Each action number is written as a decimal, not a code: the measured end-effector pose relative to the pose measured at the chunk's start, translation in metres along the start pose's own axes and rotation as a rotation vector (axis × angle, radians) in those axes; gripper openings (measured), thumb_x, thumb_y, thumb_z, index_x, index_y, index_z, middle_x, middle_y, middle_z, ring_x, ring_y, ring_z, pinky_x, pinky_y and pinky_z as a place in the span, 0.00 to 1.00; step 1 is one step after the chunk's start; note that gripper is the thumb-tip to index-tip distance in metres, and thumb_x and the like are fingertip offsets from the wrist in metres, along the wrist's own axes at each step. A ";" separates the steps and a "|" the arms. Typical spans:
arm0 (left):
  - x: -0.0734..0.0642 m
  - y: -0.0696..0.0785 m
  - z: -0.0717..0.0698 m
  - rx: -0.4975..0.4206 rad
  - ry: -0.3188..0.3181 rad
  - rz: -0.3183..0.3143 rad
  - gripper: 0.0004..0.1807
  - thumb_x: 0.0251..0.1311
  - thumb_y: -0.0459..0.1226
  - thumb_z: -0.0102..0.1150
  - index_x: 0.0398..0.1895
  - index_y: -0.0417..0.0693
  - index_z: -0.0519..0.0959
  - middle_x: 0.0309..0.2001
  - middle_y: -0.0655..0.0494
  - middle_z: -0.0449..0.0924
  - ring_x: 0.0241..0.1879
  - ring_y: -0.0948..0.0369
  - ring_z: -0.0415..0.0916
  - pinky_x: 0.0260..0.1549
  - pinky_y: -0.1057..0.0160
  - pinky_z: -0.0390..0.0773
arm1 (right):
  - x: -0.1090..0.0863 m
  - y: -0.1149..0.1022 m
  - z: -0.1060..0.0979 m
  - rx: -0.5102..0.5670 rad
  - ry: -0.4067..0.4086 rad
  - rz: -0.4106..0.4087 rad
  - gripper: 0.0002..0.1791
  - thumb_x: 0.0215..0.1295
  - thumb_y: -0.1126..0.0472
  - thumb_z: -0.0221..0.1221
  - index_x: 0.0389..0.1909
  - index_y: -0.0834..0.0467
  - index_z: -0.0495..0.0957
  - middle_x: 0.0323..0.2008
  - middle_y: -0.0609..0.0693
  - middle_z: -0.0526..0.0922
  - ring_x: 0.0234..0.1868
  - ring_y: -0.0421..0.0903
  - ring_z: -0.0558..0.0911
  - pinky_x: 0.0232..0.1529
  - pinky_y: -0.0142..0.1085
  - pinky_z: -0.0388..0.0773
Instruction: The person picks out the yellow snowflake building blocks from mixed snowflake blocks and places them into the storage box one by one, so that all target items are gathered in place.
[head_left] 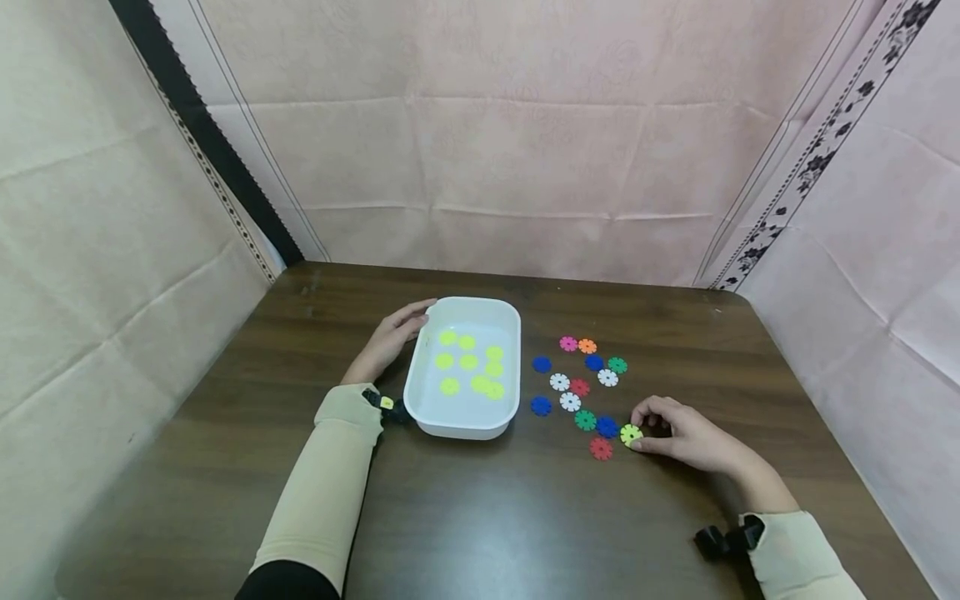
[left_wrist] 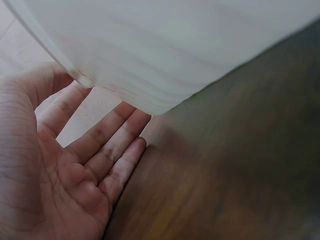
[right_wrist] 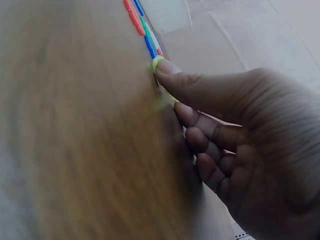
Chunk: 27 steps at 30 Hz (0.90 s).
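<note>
A white plastic tray point(head_left: 465, 414) holds several yellow-green discs point(head_left: 444, 361) spread over its floor. My left hand point(head_left: 387, 340) is at its back left corner, thumb and forefinger at the rim; in the left wrist view the other fingers extend beneath the tray's wall point(left_wrist: 165, 55). To the right of the tray, my right hand point(head_left: 693, 437) pinches a yellow-green notched disc point(head_left: 630, 434) by its edges between thumb and forefinger, low over the table. The right wrist view shows that disc point(right_wrist: 158, 62) edge-on, its middle partly hidden by the thumb.
Between tray and right hand lie several notched discs: blue point(head_left: 541, 406), white point(head_left: 559, 382), red point(head_left: 601, 448), green point(head_left: 585, 420), pink point(head_left: 568, 343) and orange point(head_left: 587, 346). The brown wooden table point(head_left: 465, 525) is bordered by pale cloth point(head_left: 517, 167) at the back and sides.
</note>
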<state>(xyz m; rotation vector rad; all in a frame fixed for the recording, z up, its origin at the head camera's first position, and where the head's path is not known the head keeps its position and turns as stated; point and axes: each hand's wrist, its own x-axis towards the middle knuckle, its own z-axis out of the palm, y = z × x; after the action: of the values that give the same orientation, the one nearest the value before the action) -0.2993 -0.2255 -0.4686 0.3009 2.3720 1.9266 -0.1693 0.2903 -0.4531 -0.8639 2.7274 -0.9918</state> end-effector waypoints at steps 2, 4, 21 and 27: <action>0.001 0.000 -0.001 -0.002 -0.004 0.005 0.26 0.69 0.57 0.56 0.68 0.67 0.74 0.67 0.61 0.73 0.65 0.60 0.71 0.66 0.52 0.69 | 0.001 -0.002 -0.001 0.027 0.006 0.016 0.12 0.64 0.53 0.69 0.41 0.48 0.75 0.35 0.44 0.77 0.37 0.42 0.74 0.35 0.33 0.73; 0.000 0.003 -0.001 -0.005 -0.011 -0.001 0.26 0.70 0.56 0.55 0.69 0.66 0.73 0.67 0.59 0.72 0.65 0.59 0.70 0.67 0.52 0.68 | 0.001 -0.003 -0.002 0.034 0.019 0.021 0.10 0.66 0.55 0.68 0.41 0.48 0.75 0.33 0.43 0.77 0.34 0.41 0.75 0.32 0.32 0.73; -0.002 0.002 -0.002 -0.042 -0.069 0.041 0.27 0.71 0.52 0.57 0.71 0.61 0.72 0.64 0.51 0.74 0.64 0.54 0.71 0.68 0.50 0.66 | 0.033 -0.035 -0.001 0.084 0.079 -0.105 0.06 0.72 0.56 0.61 0.46 0.43 0.82 0.39 0.37 0.85 0.38 0.40 0.82 0.39 0.34 0.81; -0.002 0.001 -0.002 -0.044 -0.061 0.049 0.26 0.71 0.50 0.57 0.71 0.61 0.72 0.63 0.51 0.74 0.63 0.54 0.71 0.68 0.50 0.66 | 0.092 -0.103 0.016 0.118 0.039 -0.309 0.10 0.70 0.57 0.63 0.51 0.50 0.82 0.41 0.38 0.86 0.39 0.39 0.84 0.40 0.37 0.84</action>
<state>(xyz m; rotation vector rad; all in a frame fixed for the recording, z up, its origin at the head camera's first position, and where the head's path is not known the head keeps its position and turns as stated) -0.2971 -0.2276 -0.4674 0.4131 2.3022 1.9574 -0.1926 0.1663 -0.3939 -1.2828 2.5833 -1.2198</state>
